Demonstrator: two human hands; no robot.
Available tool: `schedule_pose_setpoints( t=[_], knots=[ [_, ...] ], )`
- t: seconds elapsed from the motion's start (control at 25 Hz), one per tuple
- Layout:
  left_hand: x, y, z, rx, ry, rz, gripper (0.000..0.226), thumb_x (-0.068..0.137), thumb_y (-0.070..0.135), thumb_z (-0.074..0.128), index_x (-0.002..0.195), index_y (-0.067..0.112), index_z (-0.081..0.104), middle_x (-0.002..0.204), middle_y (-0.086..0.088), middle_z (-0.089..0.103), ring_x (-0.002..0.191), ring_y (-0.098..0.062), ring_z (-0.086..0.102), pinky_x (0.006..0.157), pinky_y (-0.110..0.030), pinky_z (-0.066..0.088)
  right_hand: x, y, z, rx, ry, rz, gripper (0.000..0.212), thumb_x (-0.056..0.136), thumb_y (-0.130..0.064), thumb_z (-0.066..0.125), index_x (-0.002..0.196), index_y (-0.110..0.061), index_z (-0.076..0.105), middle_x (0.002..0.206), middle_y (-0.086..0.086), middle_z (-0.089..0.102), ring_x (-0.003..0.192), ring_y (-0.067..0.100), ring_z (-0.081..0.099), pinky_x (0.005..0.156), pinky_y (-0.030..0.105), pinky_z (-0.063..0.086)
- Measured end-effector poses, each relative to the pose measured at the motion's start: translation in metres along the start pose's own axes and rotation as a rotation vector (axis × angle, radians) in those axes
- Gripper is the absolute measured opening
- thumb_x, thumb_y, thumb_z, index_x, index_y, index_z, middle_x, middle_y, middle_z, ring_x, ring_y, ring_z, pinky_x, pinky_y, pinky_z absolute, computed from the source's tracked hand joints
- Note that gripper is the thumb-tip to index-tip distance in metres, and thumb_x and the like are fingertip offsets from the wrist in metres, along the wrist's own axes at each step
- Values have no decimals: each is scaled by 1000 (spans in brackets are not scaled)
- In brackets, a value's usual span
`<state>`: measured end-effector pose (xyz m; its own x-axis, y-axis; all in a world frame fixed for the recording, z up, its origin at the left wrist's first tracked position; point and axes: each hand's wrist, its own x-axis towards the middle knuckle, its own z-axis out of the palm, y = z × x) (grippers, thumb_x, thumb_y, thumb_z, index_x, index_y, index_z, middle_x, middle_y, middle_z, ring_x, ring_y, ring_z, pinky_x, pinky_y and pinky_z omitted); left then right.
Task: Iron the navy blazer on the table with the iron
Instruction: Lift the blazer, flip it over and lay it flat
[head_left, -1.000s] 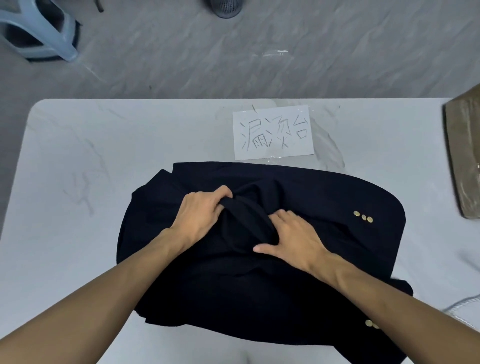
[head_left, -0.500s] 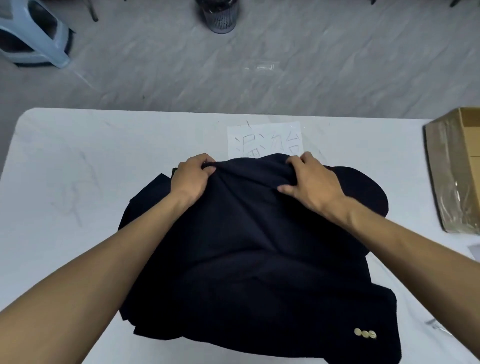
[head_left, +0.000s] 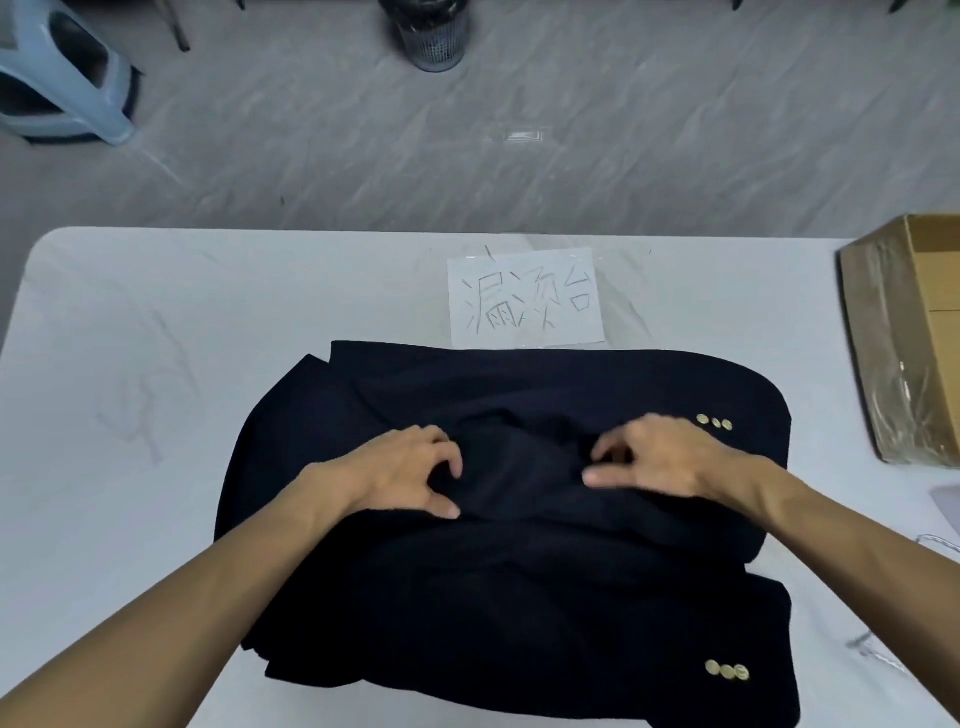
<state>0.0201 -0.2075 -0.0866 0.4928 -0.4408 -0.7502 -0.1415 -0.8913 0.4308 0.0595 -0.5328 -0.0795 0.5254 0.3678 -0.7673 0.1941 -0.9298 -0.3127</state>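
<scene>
While the near hem of the navy blazer sits right at the table's front edge, that's the first worry: one strong tug towards the body and I'd expect the heaped cloth to slide off the table. Close by, the gold cuff buttons lie face up, and a hot soleplate run over them could mark them or catch. Moving up to mid-garment, the left hand has fingers and thumb clawed into a raised fold, gathering it. The right hand presses on the cloth just opposite, fingers tucked and thumb straight out, and it's blurred, so I can't tell if it has a real grip. Between them runs a thick ridge, layers upon layers, and pressing now would likely set those creases in rather than remove them. Further on, a second row of buttons poses the same hazard. Beyond that, the blazer's far edge touches a paper sign, which spreading could drag or crumple. Off right, a cardboard box limits room for a sleeve. And no iron in view anywhere!
</scene>
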Motion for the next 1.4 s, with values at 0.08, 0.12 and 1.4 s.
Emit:
schedule_pose_setpoints(
  t=[0.08, 0.12, 1.4],
  knots=[
    [-1, -8, -4, -317, 286, -58, 56, 74, 68, 63, 120, 35, 58, 128, 12, 53, 118, -13, 49, 106, -38, 39, 9, 2, -8, 53, 507, -51, 42, 77, -59, 67, 108, -32, 60, 101, -11, 58, 94, 16, 57, 73, 29, 45],
    [1, -16, -8, -278, 473, -131, 61, 78, 62, 66, 129, 30, 54, 133, 7, 53, 123, -18, 49, 108, -39, 39, 16, 2, -9, -35, 703, -50, 46, 76, -44, 75, 113, -24, 57, 108, -3, 55, 96, 21, 54, 74, 32, 46],
    [-4, -28, -62, -472, 1328, -481, 6, 101, 21, 46, 100, 17, 50, 74, 2, 56, 76, -31, 54, 71, -37, 37, 41, -18, -78, 376, 1084, 41, 30, 97, -41, 38, 86, -19, 55, 75, 0, 63, 72, 29, 57, 64, 34, 40]
  ],
)
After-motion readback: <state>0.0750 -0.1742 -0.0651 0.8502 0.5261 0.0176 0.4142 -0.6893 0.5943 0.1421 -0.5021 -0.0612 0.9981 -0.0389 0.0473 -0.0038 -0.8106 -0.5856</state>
